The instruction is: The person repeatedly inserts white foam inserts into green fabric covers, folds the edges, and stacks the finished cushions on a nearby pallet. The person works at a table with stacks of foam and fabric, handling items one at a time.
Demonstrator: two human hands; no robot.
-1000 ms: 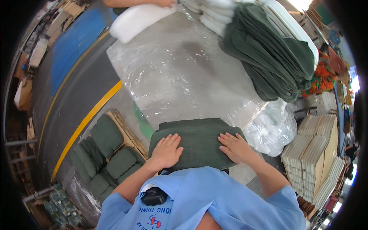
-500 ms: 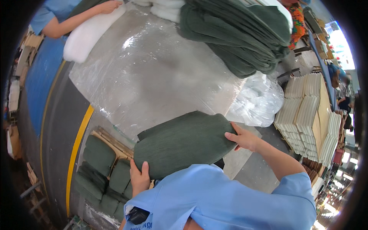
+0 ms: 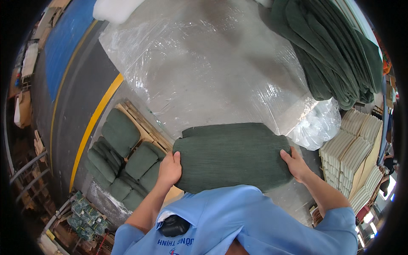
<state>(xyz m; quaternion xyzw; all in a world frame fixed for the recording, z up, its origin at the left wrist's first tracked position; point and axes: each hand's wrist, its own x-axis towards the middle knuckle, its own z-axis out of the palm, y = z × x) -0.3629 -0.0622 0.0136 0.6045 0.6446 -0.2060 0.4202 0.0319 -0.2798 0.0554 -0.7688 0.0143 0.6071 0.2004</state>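
A dark green fabric cushion (image 3: 231, 157) lies level in front of my body, at the near edge of a table covered with clear plastic film (image 3: 204, 85). My left hand (image 3: 170, 168) is closed on its left end, with the thumb on top. At the right end my right hand (image 3: 295, 165) grips it the same way. The fingers under the cushion are hidden. Beyond its far side shows a second layer of green cloth. A heap of folded green fabric covers (image 3: 331, 51) rests on the table at the far right.
Several finished green cushions (image 3: 121, 131) lie in a wooden crate at my left. White padding (image 3: 117, 9) sits at the table's far left corner. A clear plastic bag (image 3: 316, 125) and stacked pale panels (image 3: 352, 148) stand at the right. A yellow line (image 3: 95, 123) marks the floor.
The cushion has swung from tilted to nearly level, and both hands have moved right with it in view. The view has shifted; the other person's arm at the far left is gone from it.
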